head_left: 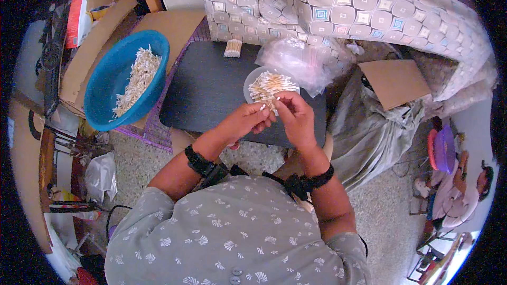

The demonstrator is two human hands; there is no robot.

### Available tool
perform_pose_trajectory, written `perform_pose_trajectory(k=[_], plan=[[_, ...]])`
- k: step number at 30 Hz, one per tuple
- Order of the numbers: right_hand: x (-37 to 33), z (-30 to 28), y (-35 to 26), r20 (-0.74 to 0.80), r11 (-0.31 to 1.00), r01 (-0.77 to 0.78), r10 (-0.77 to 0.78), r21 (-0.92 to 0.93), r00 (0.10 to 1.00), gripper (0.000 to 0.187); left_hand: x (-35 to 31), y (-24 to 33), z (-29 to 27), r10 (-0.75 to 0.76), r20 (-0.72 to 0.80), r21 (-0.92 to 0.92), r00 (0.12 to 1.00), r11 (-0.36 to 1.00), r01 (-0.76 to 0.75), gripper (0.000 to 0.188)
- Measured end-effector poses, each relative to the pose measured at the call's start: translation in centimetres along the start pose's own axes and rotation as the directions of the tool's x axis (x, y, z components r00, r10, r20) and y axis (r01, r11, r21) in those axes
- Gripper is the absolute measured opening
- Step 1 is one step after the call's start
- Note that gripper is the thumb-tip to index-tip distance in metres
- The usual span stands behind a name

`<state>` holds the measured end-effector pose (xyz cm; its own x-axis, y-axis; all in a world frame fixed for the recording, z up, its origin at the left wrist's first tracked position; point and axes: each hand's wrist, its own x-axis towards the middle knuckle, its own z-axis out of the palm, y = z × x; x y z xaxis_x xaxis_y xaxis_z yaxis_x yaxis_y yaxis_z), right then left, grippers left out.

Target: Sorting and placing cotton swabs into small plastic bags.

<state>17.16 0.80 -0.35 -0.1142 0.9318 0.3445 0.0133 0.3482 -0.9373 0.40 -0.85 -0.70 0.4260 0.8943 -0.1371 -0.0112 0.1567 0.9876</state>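
Note:
Both my hands meet at the near edge of a small white bowl [246, 82] heaped with cotton swabs [269, 85]. My left hand [247, 121] is closed in a pinch, and a white cotton tip shows at its fingertips. Close beside it, my right hand [297, 117] pinches a cotton swab between thumb and forefinger over the bowl's near rim. How many swabs are in the fingers is too small to tell. Under the bowl lies a dark board-like tabletop [206, 89]. At its far edge stands a neat bundle of cotton swabs [233, 48].
A large blue basin [100, 92] with many loose swabs rests on cardboard at the left. Clear plastic bags [296, 60] lie behind the bowl. A patterned sofa [359, 8] borders the far side. Right of the tabletop are a grey cloth sack [364, 132] and a cardboard flap [395, 83]. Another person [457, 195] sits at far right.

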Motion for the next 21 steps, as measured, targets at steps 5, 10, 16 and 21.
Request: perform_pose_trajectory(k=[5, 10, 16, 21], plan=[[0.0, -0.2, 1.2, 0.186, 0.932, 0.236, -0.189, -0.275, 0.964, 0.011, -0.4, 0.0, -0.1, -0.063, 0.059, -0.173, 0.996, 0.982, 0.072, 0.031], [0.7, -1.4, 1.2, 0.126, 0.910, 0.117, -0.072, -0.399, 0.989, 0.014, 0.0, -1.5, -2.8, 0.010, -0.059, -0.145, 0.998, 0.989, -0.018, 0.030], [1.5, -2.1, 3.6, 0.220, 0.782, 0.158, -0.027, -0.603, 0.975, 0.018, 0.8, -3.5, -5.9, 0.025, -0.334, -0.218, 0.942, 0.971, -0.103, 0.024], [1.8, -1.5, 4.4, 0.375, 0.667, 0.302, -0.037, -0.681, 0.926, 0.022, 1.3, -5.4, -6.8, 0.000, -0.409, -0.233, 0.913, 0.967, -0.104, 0.020]])
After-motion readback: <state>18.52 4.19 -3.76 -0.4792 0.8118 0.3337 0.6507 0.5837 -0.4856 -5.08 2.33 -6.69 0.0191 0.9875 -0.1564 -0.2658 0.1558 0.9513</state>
